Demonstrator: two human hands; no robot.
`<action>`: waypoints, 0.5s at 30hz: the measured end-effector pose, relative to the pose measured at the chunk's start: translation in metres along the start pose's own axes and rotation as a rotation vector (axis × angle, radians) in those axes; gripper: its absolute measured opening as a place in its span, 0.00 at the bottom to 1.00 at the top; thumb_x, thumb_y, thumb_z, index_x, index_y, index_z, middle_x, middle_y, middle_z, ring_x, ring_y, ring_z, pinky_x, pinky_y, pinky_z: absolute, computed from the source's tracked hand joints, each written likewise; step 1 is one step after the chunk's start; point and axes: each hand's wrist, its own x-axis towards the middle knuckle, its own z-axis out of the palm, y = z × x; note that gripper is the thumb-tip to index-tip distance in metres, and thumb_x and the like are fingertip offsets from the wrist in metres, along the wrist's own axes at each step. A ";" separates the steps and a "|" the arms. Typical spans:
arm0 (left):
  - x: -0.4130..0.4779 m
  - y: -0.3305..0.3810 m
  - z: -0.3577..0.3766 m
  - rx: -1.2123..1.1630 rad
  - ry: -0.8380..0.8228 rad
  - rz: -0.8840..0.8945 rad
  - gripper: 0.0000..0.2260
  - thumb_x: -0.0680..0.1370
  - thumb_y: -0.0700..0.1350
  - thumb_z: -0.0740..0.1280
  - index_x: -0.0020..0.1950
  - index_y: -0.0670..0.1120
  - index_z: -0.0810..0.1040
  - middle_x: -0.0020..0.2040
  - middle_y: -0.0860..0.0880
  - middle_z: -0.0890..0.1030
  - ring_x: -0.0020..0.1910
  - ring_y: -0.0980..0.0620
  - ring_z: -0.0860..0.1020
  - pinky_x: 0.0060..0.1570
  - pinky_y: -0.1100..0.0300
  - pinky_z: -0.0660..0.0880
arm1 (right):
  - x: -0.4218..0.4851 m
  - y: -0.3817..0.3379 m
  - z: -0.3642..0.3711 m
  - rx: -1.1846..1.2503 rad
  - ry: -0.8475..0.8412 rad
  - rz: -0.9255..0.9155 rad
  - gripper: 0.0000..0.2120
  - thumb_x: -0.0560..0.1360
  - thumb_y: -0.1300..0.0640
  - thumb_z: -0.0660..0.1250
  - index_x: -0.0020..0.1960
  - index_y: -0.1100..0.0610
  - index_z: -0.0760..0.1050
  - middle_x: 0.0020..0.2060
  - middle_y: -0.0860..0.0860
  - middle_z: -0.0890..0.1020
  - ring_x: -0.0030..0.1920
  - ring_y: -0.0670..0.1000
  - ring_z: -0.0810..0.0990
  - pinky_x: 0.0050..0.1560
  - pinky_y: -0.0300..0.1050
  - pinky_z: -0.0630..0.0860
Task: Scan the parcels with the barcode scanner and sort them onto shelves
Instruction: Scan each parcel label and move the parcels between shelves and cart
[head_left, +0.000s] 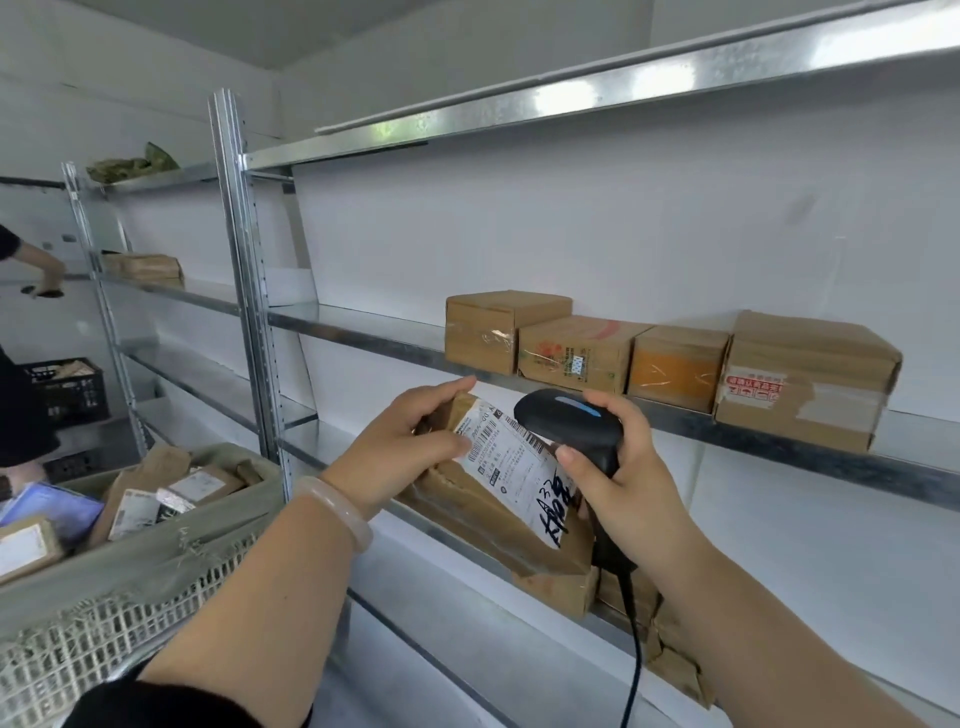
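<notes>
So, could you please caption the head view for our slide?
Left hand holds a labelled parcel before the shelves while the right hand holds the barcode scanner over its label.

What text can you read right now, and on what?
"33", probably: marker on the label of the parcel.
Its print, barcode digits and large marker characters: too blurred.
Red sticker on the right box: too blurred.
</notes>
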 end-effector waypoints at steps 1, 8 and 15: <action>0.001 0.000 -0.002 0.011 0.008 -0.001 0.25 0.70 0.46 0.71 0.65 0.63 0.76 0.62 0.53 0.76 0.60 0.53 0.77 0.60 0.51 0.78 | 0.001 -0.001 0.001 0.031 -0.007 0.016 0.24 0.76 0.56 0.68 0.63 0.36 0.62 0.53 0.39 0.76 0.41 0.45 0.80 0.34 0.36 0.78; 0.018 -0.006 0.010 -0.080 0.472 0.077 0.09 0.77 0.49 0.65 0.43 0.47 0.81 0.44 0.52 0.82 0.48 0.52 0.80 0.54 0.48 0.77 | 0.000 0.004 0.014 0.006 0.045 0.025 0.24 0.75 0.49 0.69 0.63 0.31 0.61 0.49 0.30 0.76 0.47 0.49 0.81 0.47 0.52 0.82; 0.024 0.007 0.028 -0.320 0.862 -0.054 0.21 0.81 0.51 0.56 0.33 0.44 0.76 0.22 0.55 0.69 0.25 0.55 0.71 0.37 0.57 0.68 | -0.002 0.004 0.023 0.054 0.166 -0.020 0.24 0.76 0.53 0.68 0.65 0.36 0.61 0.49 0.21 0.72 0.54 0.32 0.75 0.53 0.43 0.79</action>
